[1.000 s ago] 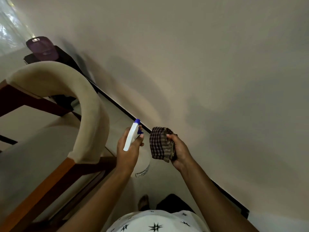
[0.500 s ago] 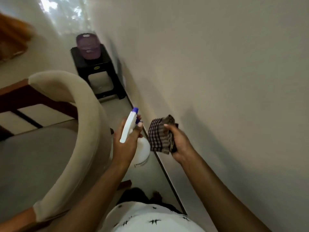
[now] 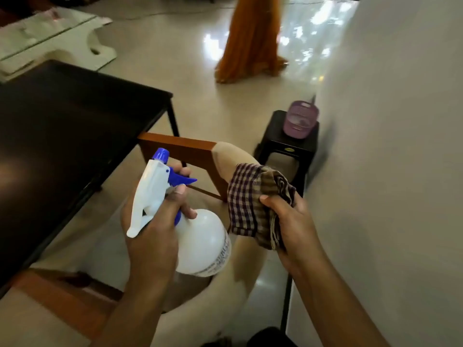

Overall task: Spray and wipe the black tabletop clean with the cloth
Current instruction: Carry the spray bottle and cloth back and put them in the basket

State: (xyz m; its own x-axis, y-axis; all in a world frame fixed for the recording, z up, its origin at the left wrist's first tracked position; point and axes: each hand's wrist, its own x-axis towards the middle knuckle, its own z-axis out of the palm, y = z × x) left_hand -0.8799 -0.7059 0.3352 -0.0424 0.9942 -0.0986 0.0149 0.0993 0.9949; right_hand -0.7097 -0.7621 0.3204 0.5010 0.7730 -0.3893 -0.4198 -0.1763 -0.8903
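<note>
left hand (image 3: 152, 236) grips the spray bottle (image 3: 200, 244), right hand (image 3: 295, 226) grips the checked cloth (image 3: 250, 204) beside the black tabletop (image 3: 62, 126).

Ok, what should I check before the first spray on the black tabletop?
1. Left hand grip on spray bottle: ok, fingers by the trigger.
2. Right hand holding checked cloth: ok, bunched.
3. Nozzle over black tabletop: not ok, bottle is right of it.
4. Liquid level: cannot tell, bottle is opaque.
5. Chair beneath the hands: not ok, likely blocks a closer stance.
</note>
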